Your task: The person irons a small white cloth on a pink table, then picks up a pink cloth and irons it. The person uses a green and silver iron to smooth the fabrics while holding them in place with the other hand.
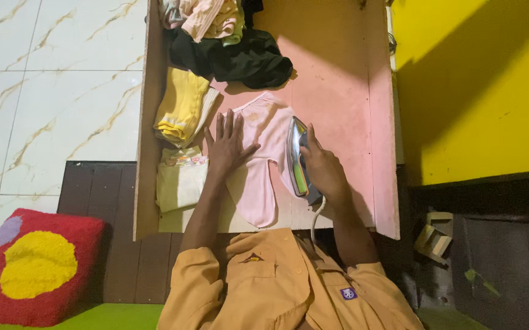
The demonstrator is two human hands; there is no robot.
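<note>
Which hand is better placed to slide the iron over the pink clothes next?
Right. The right hand already grips the iron, which stands tipped on its edge at the pink garment. The left hand lies flat on the cloth, fingers spread, better placed for holding it smooth.

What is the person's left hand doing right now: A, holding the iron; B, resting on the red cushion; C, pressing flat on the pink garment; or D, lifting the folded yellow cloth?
C: the left hand lies flat, fingers spread, on the pink garment on the board, while the right hand grips the iron.
</note>
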